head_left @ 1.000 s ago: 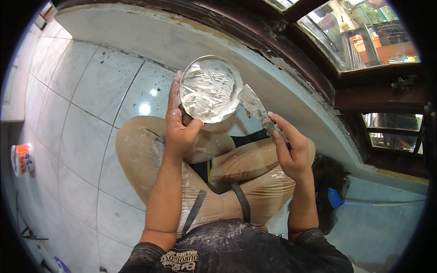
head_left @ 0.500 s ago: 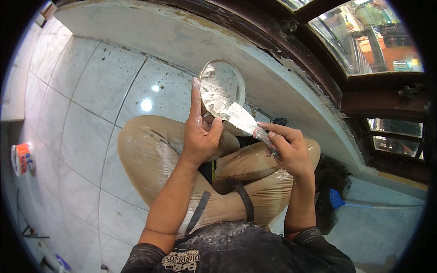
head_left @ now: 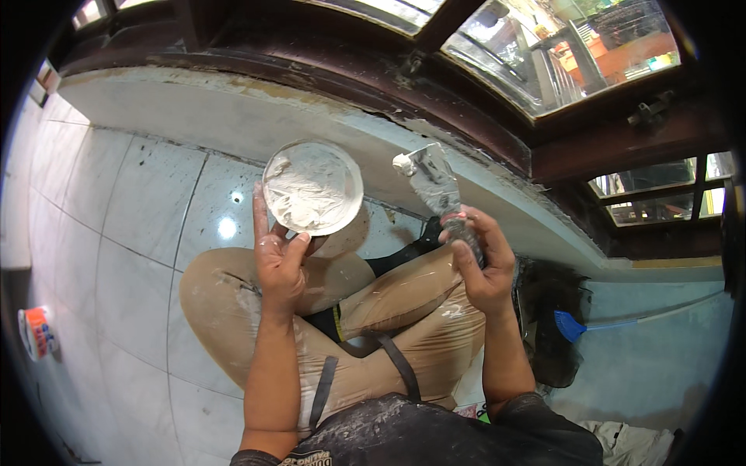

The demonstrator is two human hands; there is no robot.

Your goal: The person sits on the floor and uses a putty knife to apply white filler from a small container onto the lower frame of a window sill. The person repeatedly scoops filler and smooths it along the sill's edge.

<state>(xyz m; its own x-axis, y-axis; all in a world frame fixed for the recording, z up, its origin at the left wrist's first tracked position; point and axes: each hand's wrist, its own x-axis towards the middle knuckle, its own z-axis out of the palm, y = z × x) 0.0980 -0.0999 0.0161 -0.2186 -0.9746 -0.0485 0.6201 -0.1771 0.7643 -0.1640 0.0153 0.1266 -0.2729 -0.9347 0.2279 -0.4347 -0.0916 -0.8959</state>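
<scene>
My left hand (head_left: 281,264) holds up a round, shallow container of white putty (head_left: 312,188) by its near left rim, one finger stretched along its side and the thumb at the lower edge. The putty is spread unevenly inside. In my right hand (head_left: 483,260) is a putty knife (head_left: 435,180), gripped by its dark, smeared handle with the blade pointing up and left. A lump of putty clings to the blade's left corner. The blade is apart from the container, to its right, in front of the low wall. White smears mark my fingers.
A low, pale wall (head_left: 233,116) runs beneath dark wooden window frames (head_left: 497,124). My crossed legs (head_left: 225,311) rest on the white tiled floor (head_left: 132,233). A white and orange tub (head_left: 37,334) stands far left; a blue broom (head_left: 571,326) lies at right beside a dark heap (head_left: 552,349).
The putty knife has come off the putty and moved away to the right, its blade now raised with a lump on it. The container now tilts flatter. The view has shifted toward the window.
</scene>
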